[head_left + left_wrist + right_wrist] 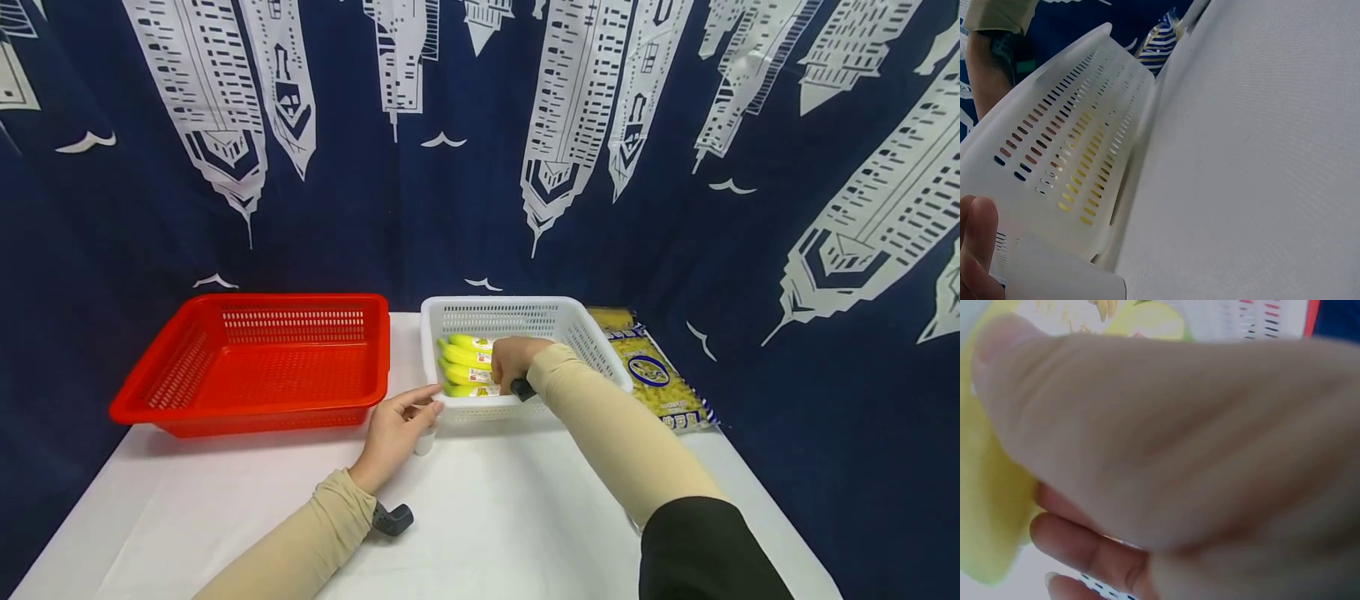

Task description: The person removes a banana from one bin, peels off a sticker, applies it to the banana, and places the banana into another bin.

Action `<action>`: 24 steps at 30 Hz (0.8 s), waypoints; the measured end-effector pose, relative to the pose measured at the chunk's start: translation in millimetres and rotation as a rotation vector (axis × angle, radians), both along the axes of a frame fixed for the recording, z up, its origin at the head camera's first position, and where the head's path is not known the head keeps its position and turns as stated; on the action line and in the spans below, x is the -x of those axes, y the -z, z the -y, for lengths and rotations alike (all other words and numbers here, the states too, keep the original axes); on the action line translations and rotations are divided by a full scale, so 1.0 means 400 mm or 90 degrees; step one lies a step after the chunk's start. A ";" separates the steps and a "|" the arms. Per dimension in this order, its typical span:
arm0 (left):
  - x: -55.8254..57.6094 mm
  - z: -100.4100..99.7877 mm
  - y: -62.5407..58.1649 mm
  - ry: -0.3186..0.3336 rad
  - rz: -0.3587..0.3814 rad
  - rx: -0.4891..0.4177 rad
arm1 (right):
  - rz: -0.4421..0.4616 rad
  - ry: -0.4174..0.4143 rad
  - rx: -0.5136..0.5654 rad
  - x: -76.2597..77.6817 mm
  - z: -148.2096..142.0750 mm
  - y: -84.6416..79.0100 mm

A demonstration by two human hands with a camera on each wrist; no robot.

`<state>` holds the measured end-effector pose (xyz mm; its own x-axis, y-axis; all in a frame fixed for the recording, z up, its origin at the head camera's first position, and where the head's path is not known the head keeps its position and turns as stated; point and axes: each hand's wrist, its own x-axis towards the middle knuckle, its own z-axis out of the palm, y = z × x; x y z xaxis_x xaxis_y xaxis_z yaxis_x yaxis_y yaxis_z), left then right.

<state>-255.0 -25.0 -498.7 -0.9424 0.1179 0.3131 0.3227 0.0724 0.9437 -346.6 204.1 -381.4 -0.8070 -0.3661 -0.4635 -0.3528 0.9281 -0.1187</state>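
Yellow-green bananas [467, 357] with stickers lie side by side at the left in the white basket [600, 354]. My right hand [516, 358] reaches into this basket and grips the bananas at their right end. In the right wrist view, the thumb lies against a banana [991, 500], with curled fingers below. Beside the basket's near left corner, my left hand [396, 433] holds a small white cylindrical object [425, 442], its kind unclear. That object shows only partly at the bottom of the left wrist view. The left fingertips are close to the basket rim; contact is uncertain.
A red basket [300, 379] stands to the left on the white table [480, 517]. Right of the white basket leans a yellow-and-blue printed bag [652, 371]. A dark blue curtain [450, 217] with white building prints hangs behind.
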 end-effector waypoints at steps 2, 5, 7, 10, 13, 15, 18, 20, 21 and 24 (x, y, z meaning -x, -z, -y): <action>0.003 0.000 -0.001 0.005 0.001 -0.001 | -0.012 0.008 -0.015 0.001 0.006 -0.003; 0.007 -0.004 -0.001 0.007 0.002 0.003 | -0.028 0.019 -0.028 0.003 0.009 -0.007; 0.009 -0.007 -0.001 0.006 0.004 0.004 | -0.030 0.020 -0.026 0.005 0.010 -0.007; 0.010 -0.010 0.001 0.005 0.001 0.011 | -0.038 0.012 -0.012 0.008 0.012 -0.007; 0.010 -0.012 0.000 0.002 -0.013 0.028 | -0.092 0.000 0.030 0.001 0.017 -0.014; 0.011 -0.012 -0.004 0.000 -0.026 0.042 | -0.153 -0.001 0.084 -0.015 0.026 -0.026; 0.010 -0.012 -0.013 -0.007 -0.053 0.056 | -0.263 0.005 0.197 -0.061 0.044 -0.039; 0.005 -0.011 -0.022 -0.012 -0.068 0.054 | -0.337 0.012 0.276 -0.106 0.054 -0.036; 0.000 -0.011 -0.028 -0.013 -0.079 0.051 | -0.379 0.017 0.318 -0.130 0.056 -0.028; -0.019 -0.008 -0.053 -0.023 -0.140 0.037 | -0.534 0.022 0.434 -0.206 0.050 0.014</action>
